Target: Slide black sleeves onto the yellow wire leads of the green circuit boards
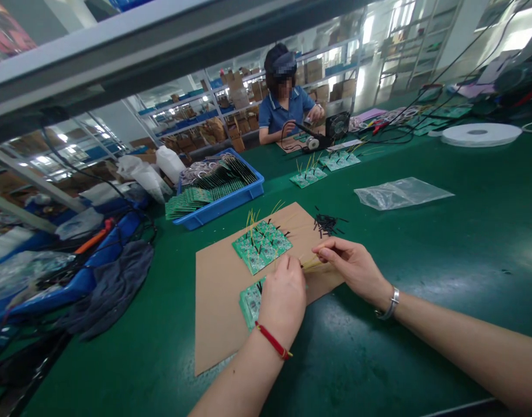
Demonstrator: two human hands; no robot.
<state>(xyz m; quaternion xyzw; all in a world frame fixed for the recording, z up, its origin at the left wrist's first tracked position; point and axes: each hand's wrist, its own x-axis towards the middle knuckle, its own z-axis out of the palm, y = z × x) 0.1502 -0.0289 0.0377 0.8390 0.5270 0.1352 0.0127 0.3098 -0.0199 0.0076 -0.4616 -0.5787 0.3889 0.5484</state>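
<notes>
Green circuit boards (261,246) in a tight cluster on a brown cardboard sheet (222,307), yellow wires (250,229) bristling upward, the sheet apparently a soft pad between the work and the green tabletop (422,324). Right grip (320,260) clenched, thumb and fingers pinching a thin yellow wire bundle (313,265), its ends aimed left toward the near board (249,302). Left grip (283,304) curled down over that board, fingers hidden behind the back of the hand, so no telling whether anything is clasped. Short black tubes (327,223) loose at the sheet's far edge, within easy reach of both grips. Farther off, a blue plastic tray (248,191) packed with stacked boards, wires all one way, likely against tangling. At the tabletop's far end, a co-worker (285,104) in a blue polo shirt, hands near a small fan (337,124).
</notes>
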